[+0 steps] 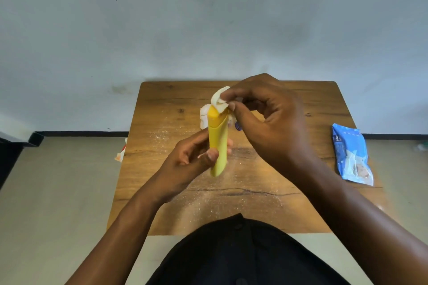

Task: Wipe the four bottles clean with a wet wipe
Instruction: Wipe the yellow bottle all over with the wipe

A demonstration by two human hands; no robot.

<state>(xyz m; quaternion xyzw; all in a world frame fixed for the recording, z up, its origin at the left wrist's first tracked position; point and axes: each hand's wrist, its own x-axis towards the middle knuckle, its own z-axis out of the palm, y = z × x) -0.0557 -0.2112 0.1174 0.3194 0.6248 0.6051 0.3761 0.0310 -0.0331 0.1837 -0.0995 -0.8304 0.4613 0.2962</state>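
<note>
One bottle in work: yellow bottle (218,143) held above table (301,203) centre, left hand (190,157) gripping its lower body; right hand (266,120) pinching wet wipe (219,99) on cap; white bottle (204,118) partly hidden behind; others unseen, progress unclear; wipe pack (352,155) right.

Your wooden counter (301,104) stands against a pale grey wall (208,18); beige floor (58,192) and dark skirting (88,133) flank it.

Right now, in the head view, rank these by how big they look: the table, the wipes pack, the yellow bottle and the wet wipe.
1. table
2. wipes pack and yellow bottle: these look about alike, and the bottle is raised nearer the camera, so I won't rank them.
3. wet wipe, bunched and partly hidden by the right hand.
</note>
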